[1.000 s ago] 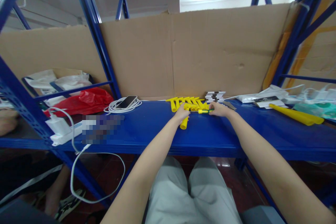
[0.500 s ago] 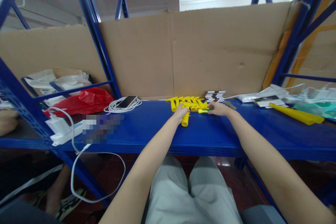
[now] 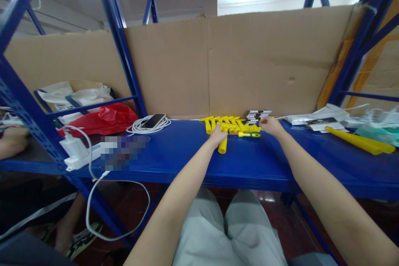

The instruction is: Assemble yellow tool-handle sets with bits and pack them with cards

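Note:
My left hand (image 3: 219,134) is wrapped round a yellow T-shaped plastic handle (image 3: 222,146), whose round tube end points toward me. Other yellow T-shaped handles (image 3: 213,124) lie in a row just behind it. A small screwdriver (image 3: 249,134) with a yellow and green grip lies flat on the shelf between my hands. My right hand (image 3: 270,126) is at the right end of the small yellow pieces (image 3: 253,128), fingers pinched together; whatever is between them is too small to make out. Behind it stands a stack of small white-and-black packs (image 3: 258,116).
On the blue shelf (image 3: 183,153), a phone (image 3: 155,121) rests on a coiled white cable at left, near a red bag (image 3: 109,118) and a power strip (image 3: 79,161). Long yellow pieces (image 3: 358,141) lie at right. Cardboard (image 3: 249,62) stands behind. Another person's hand (image 3: 12,142) shows far left.
My right hand has let go of the screwdriver, now lying on the shelf, and moved right toward the stacked packs. My left hand still holds the yellow handle. The view has shifted slightly.

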`<state>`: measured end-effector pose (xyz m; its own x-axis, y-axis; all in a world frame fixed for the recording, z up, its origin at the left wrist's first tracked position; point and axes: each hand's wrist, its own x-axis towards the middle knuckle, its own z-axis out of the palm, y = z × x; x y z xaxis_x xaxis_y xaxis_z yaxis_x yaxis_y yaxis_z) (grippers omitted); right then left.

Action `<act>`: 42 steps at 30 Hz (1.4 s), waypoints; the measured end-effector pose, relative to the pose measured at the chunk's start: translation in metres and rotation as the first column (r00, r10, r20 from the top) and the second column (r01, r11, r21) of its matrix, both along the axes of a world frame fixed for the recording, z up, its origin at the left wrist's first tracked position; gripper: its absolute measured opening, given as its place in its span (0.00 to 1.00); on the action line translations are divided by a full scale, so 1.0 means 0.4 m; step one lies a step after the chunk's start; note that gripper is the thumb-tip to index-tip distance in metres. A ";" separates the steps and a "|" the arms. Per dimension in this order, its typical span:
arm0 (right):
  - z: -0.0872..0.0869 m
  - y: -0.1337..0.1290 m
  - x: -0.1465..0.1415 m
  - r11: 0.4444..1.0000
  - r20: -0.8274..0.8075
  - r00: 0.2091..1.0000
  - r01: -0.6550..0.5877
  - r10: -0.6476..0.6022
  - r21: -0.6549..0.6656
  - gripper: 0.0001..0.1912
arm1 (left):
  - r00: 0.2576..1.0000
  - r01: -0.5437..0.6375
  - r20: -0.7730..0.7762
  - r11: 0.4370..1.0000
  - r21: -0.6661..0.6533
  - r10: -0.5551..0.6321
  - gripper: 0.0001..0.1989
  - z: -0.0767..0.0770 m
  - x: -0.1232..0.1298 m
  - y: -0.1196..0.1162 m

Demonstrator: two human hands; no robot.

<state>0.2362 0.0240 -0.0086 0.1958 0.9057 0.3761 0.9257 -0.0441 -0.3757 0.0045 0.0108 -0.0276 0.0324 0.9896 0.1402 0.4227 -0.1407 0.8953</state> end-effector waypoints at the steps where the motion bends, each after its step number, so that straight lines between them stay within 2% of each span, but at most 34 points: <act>1: 0.000 0.005 0.007 0.999 -0.007 0.999 0.031 -0.031 -0.009 0.11 | 0.998 -0.002 -0.067 0.999 0.036 0.005 0.30 -0.001 -0.002 0.002; 3: 0.001 0.017 0.021 0.997 0.006 0.998 0.066 -0.066 -0.042 0.13 | 0.981 0.001 -0.192 0.993 0.115 0.021 0.27 -0.002 -0.007 0.005; 6: 0.002 0.036 0.038 0.994 0.091 0.995 0.056 -0.047 -0.094 0.20 | 0.949 0.006 -0.309 0.978 0.208 0.060 0.26 -0.003 -0.011 0.004; 9: 0.005 0.051 0.047 0.995 0.168 0.985 0.055 -0.041 -0.084 0.29 | 0.935 -0.002 -0.344 0.970 0.243 0.088 0.26 -0.001 -0.013 -0.004; 13: 0.015 0.068 0.045 0.995 0.174 0.981 0.093 -0.086 -0.034 0.34 | 0.941 -0.029 -0.321 0.969 0.245 0.110 0.26 0.008 -0.012 -0.018; 18: 0.019 0.106 0.036 0.996 0.277 0.957 0.072 -0.082 0.046 0.33 | 0.953 -0.048 -0.278 0.967 0.251 0.120 0.27 0.022 -0.007 -0.035; 24: 0.008 0.141 0.032 0.991 0.372 0.922 0.064 -0.104 0.117 0.24 | 0.947 -0.035 -0.300 0.962 0.270 0.119 0.27 0.028 -0.005 -0.043; 33: -0.004 0.140 0.038 0.993 0.360 0.928 0.114 -0.094 -0.033 0.24 | 0.949 -0.034 -0.295 0.965 0.261 0.113 0.30 0.027 -0.007 -0.042; 38: -0.018 0.142 0.047 0.989 0.250 0.960 0.141 -0.124 -0.052 0.29 | 0.946 -0.032 -0.304 0.963 0.266 0.115 0.28 0.027 -0.008 -0.041; 42: -0.028 0.147 0.064 0.990 0.268 0.956 0.134 -0.116 -0.051 0.29 | 0.935 -0.028 -0.335 0.966 0.259 0.117 0.27 0.027 -0.009 -0.040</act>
